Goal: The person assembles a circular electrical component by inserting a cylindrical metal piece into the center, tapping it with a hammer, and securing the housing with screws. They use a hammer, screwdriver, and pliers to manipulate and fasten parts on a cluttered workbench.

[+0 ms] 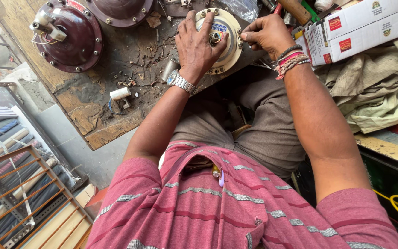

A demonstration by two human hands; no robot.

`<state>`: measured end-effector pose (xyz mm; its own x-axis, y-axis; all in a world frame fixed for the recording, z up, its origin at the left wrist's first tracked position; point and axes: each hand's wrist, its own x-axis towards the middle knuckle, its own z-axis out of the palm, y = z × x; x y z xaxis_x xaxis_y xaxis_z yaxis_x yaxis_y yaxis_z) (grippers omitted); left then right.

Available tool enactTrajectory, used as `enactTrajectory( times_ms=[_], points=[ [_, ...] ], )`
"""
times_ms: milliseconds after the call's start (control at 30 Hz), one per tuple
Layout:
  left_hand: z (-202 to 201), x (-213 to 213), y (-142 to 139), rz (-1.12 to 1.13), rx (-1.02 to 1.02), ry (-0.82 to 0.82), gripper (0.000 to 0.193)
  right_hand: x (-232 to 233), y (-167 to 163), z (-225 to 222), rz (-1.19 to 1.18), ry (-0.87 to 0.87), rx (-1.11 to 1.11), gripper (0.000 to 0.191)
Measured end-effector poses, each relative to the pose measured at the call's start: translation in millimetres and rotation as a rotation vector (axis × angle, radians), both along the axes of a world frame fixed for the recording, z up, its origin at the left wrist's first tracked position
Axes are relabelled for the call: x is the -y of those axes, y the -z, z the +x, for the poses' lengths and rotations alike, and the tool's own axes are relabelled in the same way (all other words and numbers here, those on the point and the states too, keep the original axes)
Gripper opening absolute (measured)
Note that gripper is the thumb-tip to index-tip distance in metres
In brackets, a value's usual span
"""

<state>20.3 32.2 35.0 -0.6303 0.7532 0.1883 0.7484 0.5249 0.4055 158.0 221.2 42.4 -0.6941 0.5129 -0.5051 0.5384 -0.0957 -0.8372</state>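
Two hands work the round cream-coloured metal motor housing (pixel 224 41) at upper centre of the frame: left hand (pixel 199 44) spreads flat over it, right hand (pixel 266 34) pinches its rim. Likely heavy, rigid; best held by the bolted rim.

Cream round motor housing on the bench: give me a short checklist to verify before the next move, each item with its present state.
1. Left hand pressed flat on the cream motor housing, steadying it: ok.
2. Right hand pinched at the housing's right rim: ok; what the fingers hold: cannot tell.
3. Housing resting fully on the wooden bench, not overhanging its edge: cannot tell.
4. Rim bolts all seated: cannot tell, the hands cover several.
5. Loose screws and scraps lie close beside the housing: not ok.
6. Maroon housing stands apart from the hands: ok.
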Motion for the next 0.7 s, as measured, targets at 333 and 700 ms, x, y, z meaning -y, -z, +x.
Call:
enactTrajectory(
  times_ms=[333,700],
  points=[
    [-1.4,-0.5,6.6,-0.04,-0.003,-0.006,0.07,2.5,9.6,-1.1,0.164,-0.078,-0.064,0.013],
    [-2.1,1.3,8.4,-0.016,-0.01,-0.005,0.069,3.2,1.2,-0.1,0.039,0.0,-0.103,0.015]
  ],
)
